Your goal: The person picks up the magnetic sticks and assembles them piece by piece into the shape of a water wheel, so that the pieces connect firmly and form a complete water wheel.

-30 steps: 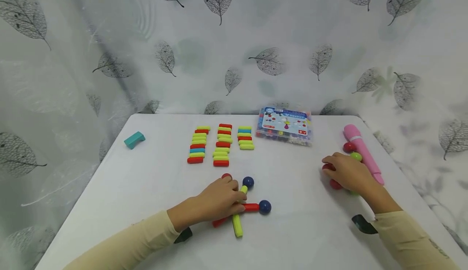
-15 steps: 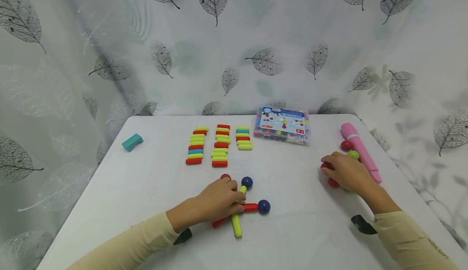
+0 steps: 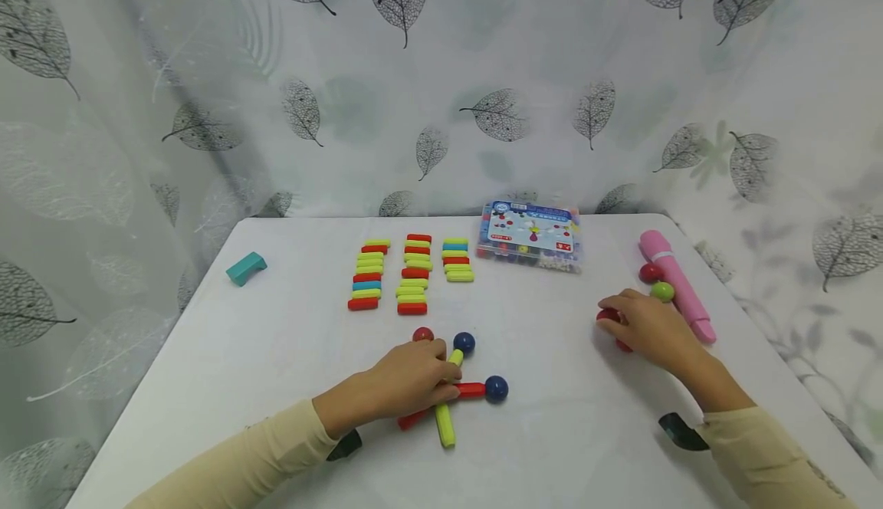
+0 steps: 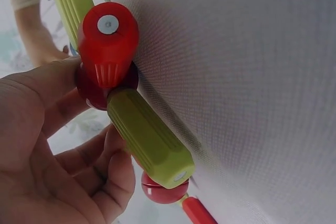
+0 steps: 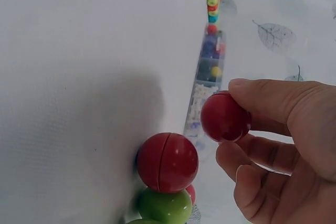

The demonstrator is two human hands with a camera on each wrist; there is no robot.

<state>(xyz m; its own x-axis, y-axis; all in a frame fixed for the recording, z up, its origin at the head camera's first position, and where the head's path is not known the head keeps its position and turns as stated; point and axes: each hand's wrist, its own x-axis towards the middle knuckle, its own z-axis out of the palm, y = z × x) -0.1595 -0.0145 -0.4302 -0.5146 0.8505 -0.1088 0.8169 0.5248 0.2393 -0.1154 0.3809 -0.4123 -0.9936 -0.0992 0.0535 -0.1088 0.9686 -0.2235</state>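
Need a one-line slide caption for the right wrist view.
Right hand pinches a red ball just above the white table, beside a red ball on the table and a green ball.

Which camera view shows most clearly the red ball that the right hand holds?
The right wrist view: the red ball is large there, pinched by the right hand. The head view shows only a red sliver beside the fingers. The left wrist view does not show it.

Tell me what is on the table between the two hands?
Nothing. In the head view, the white table is bare between the left hand on the stick-and-ball figure and the right hand holding a red ball.
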